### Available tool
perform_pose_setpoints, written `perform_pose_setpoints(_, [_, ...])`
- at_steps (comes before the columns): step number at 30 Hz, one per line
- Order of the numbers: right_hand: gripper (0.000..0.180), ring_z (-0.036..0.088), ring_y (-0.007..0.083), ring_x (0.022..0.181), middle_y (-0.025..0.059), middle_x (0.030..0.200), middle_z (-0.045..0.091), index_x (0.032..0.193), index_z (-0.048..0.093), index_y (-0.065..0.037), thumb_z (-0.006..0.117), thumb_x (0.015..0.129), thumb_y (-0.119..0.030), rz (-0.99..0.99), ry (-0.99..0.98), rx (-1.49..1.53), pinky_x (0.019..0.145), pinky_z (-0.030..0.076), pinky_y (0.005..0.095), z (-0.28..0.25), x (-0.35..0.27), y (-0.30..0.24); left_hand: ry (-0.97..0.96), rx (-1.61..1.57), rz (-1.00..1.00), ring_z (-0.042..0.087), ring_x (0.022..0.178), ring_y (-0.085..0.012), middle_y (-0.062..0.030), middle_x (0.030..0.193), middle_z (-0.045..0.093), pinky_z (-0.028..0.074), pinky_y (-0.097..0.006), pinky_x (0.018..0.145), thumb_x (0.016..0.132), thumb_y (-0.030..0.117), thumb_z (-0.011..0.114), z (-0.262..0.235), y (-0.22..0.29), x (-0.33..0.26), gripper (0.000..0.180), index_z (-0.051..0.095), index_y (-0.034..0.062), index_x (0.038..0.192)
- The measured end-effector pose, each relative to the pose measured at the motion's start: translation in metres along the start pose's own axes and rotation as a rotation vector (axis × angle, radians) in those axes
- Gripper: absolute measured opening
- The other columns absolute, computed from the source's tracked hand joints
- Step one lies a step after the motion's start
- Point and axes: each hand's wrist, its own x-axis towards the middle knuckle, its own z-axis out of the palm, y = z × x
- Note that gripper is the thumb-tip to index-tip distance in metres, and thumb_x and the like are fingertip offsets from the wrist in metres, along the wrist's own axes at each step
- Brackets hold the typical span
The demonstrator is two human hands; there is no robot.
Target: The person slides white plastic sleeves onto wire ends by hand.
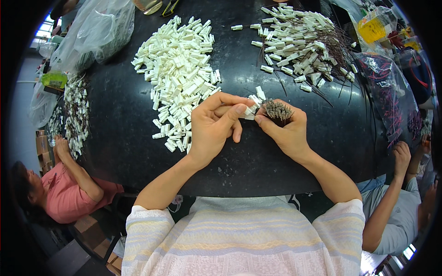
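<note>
My left hand (212,123) pinches a small white plastic connector housing (249,112) between thumb and fingers. Close beside it, my right hand (287,131) is closed around a thick bundle of dark wires with metal terminals (278,111) at their ends. The two hands almost meet above the black table (239,161). Just beyond my fingertips lie a few white connectors (260,93). A large heap of loose white connectors (177,64) spreads past my left hand. Whether a wire end sits inside the held housing is too small to tell.
White connectors with brown wires attached (299,43) are heaped at the far right. A clear plastic bag (99,32) lies at the far left, a bag of red and dark wires (386,96) at the right edge. Co-workers sit on both sides, one in a pink shirt (69,193).
</note>
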Motion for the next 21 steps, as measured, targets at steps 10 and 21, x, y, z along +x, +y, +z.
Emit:
perform_pose_setpoints(10, [0.007,0.045,0.0012,0.060,-0.0031,0.067,0.055,0.083,0.061,0.001,0.062,0.078,-0.004,-0.017,0.029,0.006,0.052,0.036,0.0181,0.003,0.000,0.000,-0.058,0.031,-0.006,0.055,0.049,-0.0081,-0.0111,0.087,0.064,0.038,-0.017,0.040,0.085,0.007,0.057,-0.003,0.002,0.001,0.015,0.058,-0.0034,0.096])
perform_pose_setpoints(21, [0.010,0.049,0.0043,0.061,0.0016,0.071,0.058,0.089,0.052,-0.001,0.057,0.082,-0.005,0.102,-0.040,0.151,0.055,0.038,0.0186,-0.008,0.005,-0.006,-0.291,1.225,0.359,0.047,0.091,-0.0250,-0.0091,0.096,0.056,0.042,-0.032,0.077,0.058,0.004,0.072,-0.040,0.036,0.001,0.018,0.062,0.0010,0.073])
